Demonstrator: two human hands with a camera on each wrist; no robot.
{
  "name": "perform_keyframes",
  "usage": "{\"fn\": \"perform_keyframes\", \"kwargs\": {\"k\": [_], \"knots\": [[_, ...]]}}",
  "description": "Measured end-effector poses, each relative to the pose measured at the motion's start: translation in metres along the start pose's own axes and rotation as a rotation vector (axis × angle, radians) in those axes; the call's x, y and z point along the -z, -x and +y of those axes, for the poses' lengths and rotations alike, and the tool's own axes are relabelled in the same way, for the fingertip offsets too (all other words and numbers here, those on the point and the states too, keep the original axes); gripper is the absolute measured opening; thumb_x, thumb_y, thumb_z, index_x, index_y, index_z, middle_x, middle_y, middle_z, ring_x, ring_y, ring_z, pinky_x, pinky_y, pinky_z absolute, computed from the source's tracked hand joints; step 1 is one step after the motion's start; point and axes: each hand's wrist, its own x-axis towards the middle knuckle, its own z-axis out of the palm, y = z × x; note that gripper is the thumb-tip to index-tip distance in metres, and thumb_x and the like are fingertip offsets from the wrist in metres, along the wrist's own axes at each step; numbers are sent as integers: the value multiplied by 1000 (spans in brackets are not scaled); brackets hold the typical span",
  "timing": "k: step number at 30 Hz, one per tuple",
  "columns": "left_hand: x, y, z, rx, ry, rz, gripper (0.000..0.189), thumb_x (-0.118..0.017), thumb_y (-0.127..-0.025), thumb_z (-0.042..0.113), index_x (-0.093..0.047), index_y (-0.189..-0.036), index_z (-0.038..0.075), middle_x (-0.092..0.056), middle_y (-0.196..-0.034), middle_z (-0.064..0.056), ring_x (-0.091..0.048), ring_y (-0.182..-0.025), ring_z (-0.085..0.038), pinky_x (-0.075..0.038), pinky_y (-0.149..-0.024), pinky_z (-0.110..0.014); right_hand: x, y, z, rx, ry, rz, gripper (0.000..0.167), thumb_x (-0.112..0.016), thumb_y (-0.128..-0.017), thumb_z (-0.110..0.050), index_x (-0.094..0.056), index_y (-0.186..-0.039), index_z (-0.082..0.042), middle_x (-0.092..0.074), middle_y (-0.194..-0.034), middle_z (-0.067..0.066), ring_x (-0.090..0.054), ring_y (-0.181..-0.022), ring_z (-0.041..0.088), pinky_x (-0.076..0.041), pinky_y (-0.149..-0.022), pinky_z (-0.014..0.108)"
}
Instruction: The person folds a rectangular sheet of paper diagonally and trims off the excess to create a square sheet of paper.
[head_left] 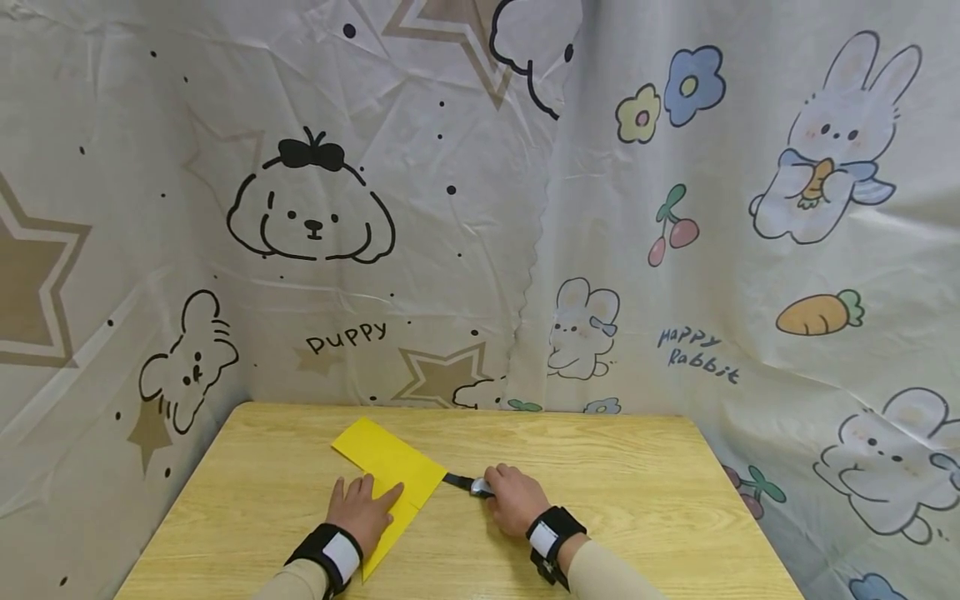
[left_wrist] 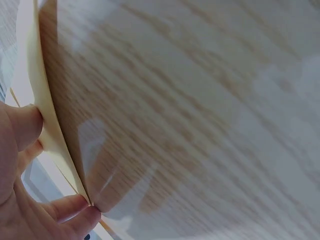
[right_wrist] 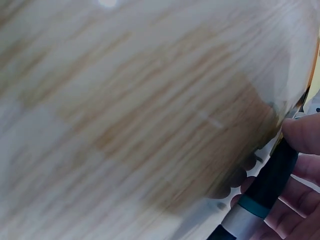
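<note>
Your left hand [head_left: 363, 510] lies with its fingers spread on the folded yellow paper [head_left: 411, 468], pressing it to the wood-grain table [head_left: 637, 479] rather than grasping it. The paper sits left of the table's middle, one corner pointing toward your right hand [head_left: 516, 500]. That hand grips the knife [head_left: 471, 485] by its black handle, the dark blade reaching the paper's right corner; you cannot tell whether it lies inside the fold.

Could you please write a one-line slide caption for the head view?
A left hand rests on yellow paper while the right hand holds a dark-bladed knife at the paper's edge.
</note>
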Motion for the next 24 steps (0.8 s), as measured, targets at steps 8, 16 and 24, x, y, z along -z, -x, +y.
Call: {"fn": "perform_keyframes", "kwargs": {"k": [8, 16, 24], "knots": [[-1, -2, -1, 9, -8, -26, 50, -68, -87, 36, -55, -135, 32, -49, -124, -18, -44, -121, -40, -17, -103, -70, 2, -2, 0, 15, -9, -2, 22, -69, -88, -19, -60, -108, -16, -56, -88, -6, -53, -76, 10, -47, -60, 26], [8, 3, 2, 22, -1, -55, 51, -67, -87, 39, -54, -136, 32, -47, -125, -18, -43, -121, -39, -18, -103, -69, -2, -3, 3, 12, -9, 4, 22, -70, -86, -18, -61, -106, -16, -58, -89, -6, -54, -77, 11, -48, -60, 27], [10, 4, 0, 21, 25, -75, 52, -66, -87, 40, -53, -137, 30, -45, -130, -20, -41, -124, -40, -17, -103, -70, -3, 0, 10, 2, -13, 8, 22, -69, -87, -17, -61, -107, -17, -59, -90, -5, -56, -79, 13, -50, -64, 29]]}}
